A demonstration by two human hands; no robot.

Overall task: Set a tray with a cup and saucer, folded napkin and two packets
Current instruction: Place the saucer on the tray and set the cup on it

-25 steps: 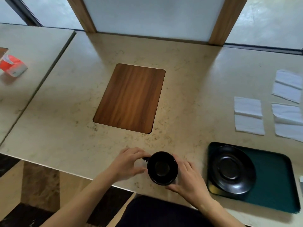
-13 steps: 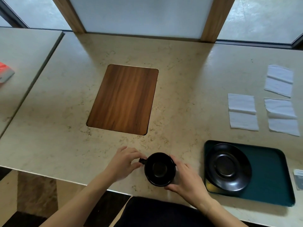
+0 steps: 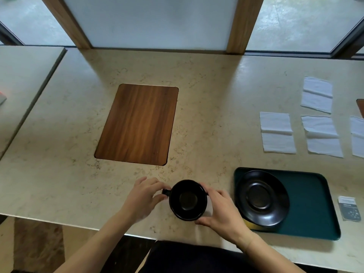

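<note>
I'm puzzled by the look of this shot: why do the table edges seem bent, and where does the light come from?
Head view: the wide-angle lens bows the table edges; daylight enters the windows behind, leaving soft glare on the saucer.

Beige stone table (image 3: 206,99) with inset wood panel (image 3: 137,125) below windows (image 3: 299,22).

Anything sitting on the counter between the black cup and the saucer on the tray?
Only the right hand, wrapped round the black cup. Past it the head view shows bare counter up to the green tray, where the saucer lies.
</note>
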